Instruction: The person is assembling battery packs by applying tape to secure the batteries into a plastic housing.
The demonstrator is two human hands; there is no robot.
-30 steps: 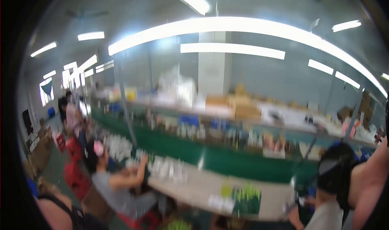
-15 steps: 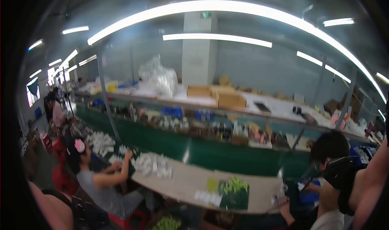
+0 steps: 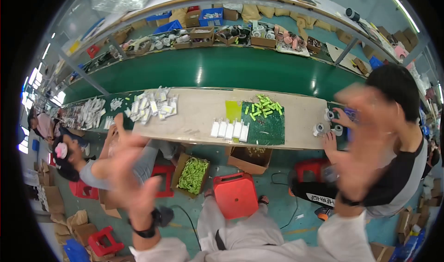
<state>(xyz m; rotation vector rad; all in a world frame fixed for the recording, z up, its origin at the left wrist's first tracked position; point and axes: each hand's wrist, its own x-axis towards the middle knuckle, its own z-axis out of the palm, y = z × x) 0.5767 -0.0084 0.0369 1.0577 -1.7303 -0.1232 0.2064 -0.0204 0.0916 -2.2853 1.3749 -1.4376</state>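
My left hand [image 3: 134,183] is raised at the lower left, blurred, its fingers stretched apart and nothing in it. At the right, my right hand [image 3: 370,128] is also raised and smeared by motion; its fingers look spread, with nothing visible in them. Both hands are apart from the workbench [image 3: 199,109]. Between them on the bench lie several flat white rectangular pieces [image 3: 229,130] in a row. Beside these, small lime-green cylinders [image 3: 266,106] are heaped on a dark green mat [image 3: 270,135]. A yellow-green sheet [image 3: 233,108] is next to the mat.
A red stool [image 3: 236,195] stands before my legs. Cartons of green pieces [image 3: 192,175] and small parts [image 3: 249,159] sit below the bench. Co-workers sit at left [image 3: 92,169] and right [image 3: 402,169]. White parts [image 3: 152,106] are piled left; a green conveyor [image 3: 222,70] runs behind.
The view has tilted down from the lights and wall to the bench and floor. Both my hands, formerly mostly outside the picture with forearms at its edges, now show raised in front.
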